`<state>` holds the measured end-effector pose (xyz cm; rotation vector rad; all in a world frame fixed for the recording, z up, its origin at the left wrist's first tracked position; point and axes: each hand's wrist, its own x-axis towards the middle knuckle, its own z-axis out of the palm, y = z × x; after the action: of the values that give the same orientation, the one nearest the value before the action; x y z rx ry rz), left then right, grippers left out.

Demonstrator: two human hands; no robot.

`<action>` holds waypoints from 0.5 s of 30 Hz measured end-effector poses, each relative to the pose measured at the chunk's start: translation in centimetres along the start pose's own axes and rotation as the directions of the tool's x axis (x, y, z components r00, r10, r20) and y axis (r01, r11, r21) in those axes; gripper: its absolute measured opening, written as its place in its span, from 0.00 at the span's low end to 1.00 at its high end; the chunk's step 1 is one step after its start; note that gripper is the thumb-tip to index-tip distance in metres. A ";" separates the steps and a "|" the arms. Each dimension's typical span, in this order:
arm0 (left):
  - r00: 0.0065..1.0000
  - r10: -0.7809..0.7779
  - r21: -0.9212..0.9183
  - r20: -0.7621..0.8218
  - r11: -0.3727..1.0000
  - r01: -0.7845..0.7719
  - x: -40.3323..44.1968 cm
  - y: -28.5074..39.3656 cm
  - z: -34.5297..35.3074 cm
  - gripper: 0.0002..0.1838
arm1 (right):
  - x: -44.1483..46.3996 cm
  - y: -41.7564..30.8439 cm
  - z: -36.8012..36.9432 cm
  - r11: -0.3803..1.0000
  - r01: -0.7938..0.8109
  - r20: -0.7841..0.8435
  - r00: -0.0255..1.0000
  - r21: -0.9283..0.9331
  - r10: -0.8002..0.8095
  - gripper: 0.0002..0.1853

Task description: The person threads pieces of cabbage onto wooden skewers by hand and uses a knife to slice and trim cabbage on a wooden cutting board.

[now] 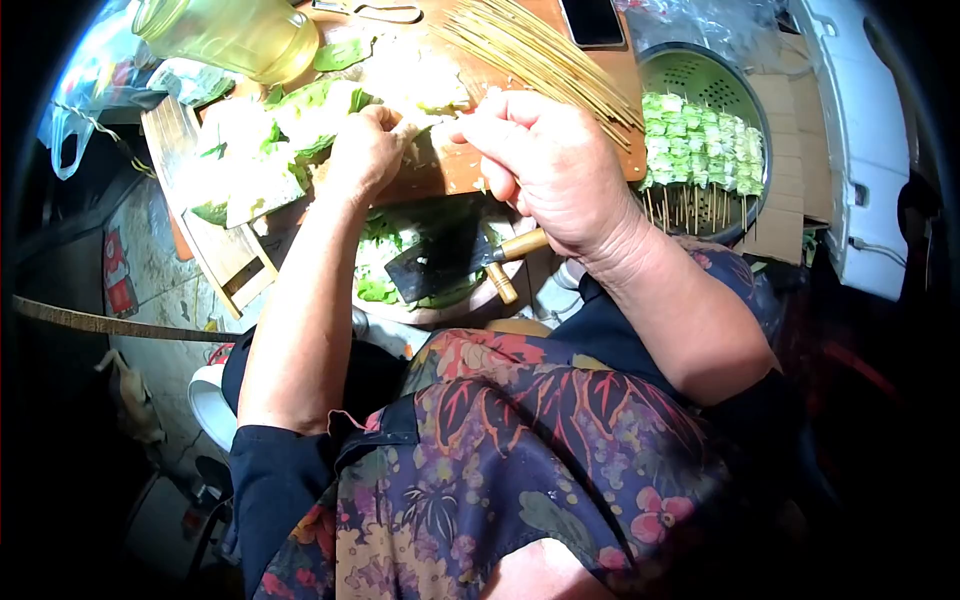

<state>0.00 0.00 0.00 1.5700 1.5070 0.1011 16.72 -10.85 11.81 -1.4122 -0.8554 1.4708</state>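
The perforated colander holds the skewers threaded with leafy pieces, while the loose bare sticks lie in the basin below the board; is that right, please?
Not quite: the loose bare sticks lie on the board, next to the phone, as the head view shows. The colander does hold the threaded skewers.

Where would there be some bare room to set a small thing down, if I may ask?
The cardboard right of the colander looks bare, as does a small patch of board between phone, bamboo sticks and colander. It is crowded at the board's left, with leaves and a jar, and below, where knives lie over the basin.
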 end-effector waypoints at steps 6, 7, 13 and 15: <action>0.945 0.262 0.166 -0.195 0.959 -0.232 -0.7 0.2 2.3 0.13 | 0.1 0.2 -0.2 0.999 0.042 -0.003 0.999 -0.034 -0.042 0.09; 0.945 0.262 0.169 -0.196 0.958 -0.231 -0.5 -0.2 2.2 0.13 | 0.0 0.1 -0.1 0.998 0.018 0.002 1.000 -0.055 -0.018 0.10; 0.998 -0.059 -0.987 0.007 0.163 0.017 -0.6 -0.3 -3.5 0.07 | -0.7 0.1 0.4 0.992 -0.016 0.067 0.997 -0.125 0.024 0.10; 0.997 -0.032 -0.996 -0.075 0.053 -0.073 -1.3 0.0 -5.2 0.11 | -0.8 0.1 0.6 0.981 -0.027 0.156 0.986 -0.194 0.058 0.10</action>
<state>-3.55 1.71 3.57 0.3305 0.9279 1.0543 16.11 -11.61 12.07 -1.4735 -1.0982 1.5854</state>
